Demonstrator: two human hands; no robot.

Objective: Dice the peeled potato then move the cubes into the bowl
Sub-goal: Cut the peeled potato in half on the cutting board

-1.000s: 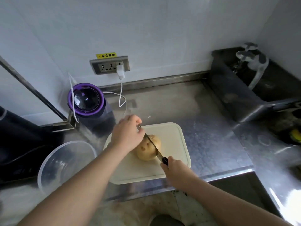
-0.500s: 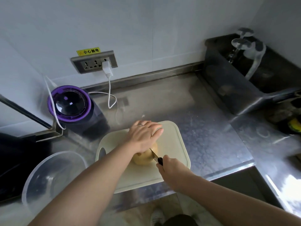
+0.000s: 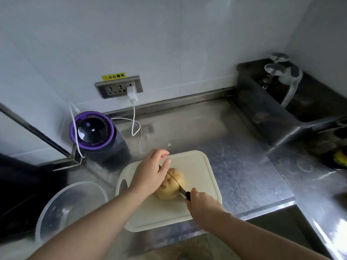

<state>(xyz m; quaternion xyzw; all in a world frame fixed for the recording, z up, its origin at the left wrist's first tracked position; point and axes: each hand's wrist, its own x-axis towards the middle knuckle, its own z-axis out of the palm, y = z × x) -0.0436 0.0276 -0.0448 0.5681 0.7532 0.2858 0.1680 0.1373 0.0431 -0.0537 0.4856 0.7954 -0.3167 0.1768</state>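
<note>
Since half a second ago, the left hand (image 3: 150, 174) has slid aside, uncovering the pale yellow peeled potato (image 3: 173, 182) on the cream plastic cutting board (image 3: 202, 166); it presses flat on the left half while the right hand (image 3: 203, 206) grips a black-handled knife (image 3: 182, 190) sunk through the middle. Firm, dense and probably slippery, the potato is best steadied away from the blade. Yellow wall label (image 3: 113, 76) reads "小心触电".

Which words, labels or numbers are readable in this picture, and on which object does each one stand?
"小心触电": yellow sticker on the wall, just above the socket strip.
Small lit mark on the purple-rimmed appliance lid: too small to read.
No other text is visible.
</note>
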